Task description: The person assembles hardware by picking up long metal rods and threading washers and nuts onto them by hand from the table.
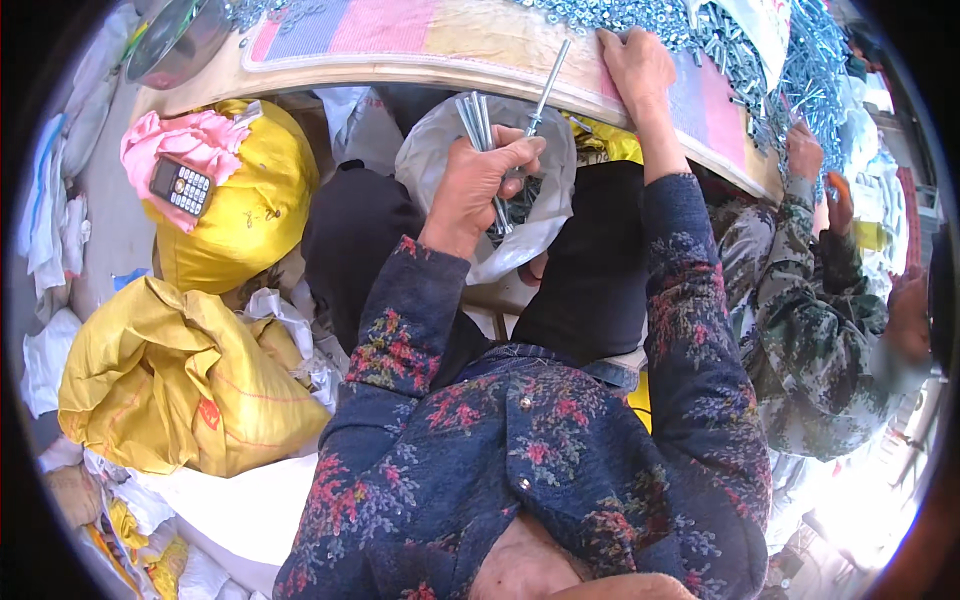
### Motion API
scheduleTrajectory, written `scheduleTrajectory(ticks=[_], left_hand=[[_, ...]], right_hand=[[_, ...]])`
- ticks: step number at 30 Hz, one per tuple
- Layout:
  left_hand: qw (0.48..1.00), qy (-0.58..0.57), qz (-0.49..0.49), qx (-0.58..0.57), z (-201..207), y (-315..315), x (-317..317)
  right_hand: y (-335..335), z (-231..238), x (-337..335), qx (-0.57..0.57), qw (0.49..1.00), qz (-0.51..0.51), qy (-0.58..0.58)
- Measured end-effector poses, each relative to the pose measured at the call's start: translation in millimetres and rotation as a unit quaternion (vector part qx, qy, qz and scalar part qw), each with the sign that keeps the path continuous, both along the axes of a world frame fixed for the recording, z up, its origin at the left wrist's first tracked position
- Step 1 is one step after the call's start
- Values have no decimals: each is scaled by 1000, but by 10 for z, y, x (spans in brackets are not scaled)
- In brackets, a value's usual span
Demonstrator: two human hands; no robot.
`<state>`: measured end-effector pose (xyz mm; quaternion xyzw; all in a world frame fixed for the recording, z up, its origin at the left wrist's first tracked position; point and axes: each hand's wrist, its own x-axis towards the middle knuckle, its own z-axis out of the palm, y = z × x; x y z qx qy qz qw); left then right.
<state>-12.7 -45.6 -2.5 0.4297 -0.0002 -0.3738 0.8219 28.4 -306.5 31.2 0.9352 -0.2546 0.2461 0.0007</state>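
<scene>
Left hand [478, 182]: one, clenched on a bundle of metal bolts [478, 122], held above a white plastic bag [420, 150]. Right hand [640, 70]: one, well apart from the left, fingers at the edge of the loose nuts [590, 14]; whether it grips any, cannot tell. Bolts: slim, threaded, probably stiff, modestly heavy together, prone to slide; best gripped mid-shank. Beyond: striped cloth [380, 28] on the worktable [400, 72]; heaped bolts [815, 75] at far right.
</scene>
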Motion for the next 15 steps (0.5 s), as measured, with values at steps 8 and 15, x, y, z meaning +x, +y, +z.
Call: scheduleTrajectory(ticks=[8,15], left_hand=[[998,-42,9,37,32,137,-25],[996,-62,-47,33,50,285,-63]], right_hand=[[127,163,-280,268,952,137,-58],[597,453,-551,453,837,304,-32]])
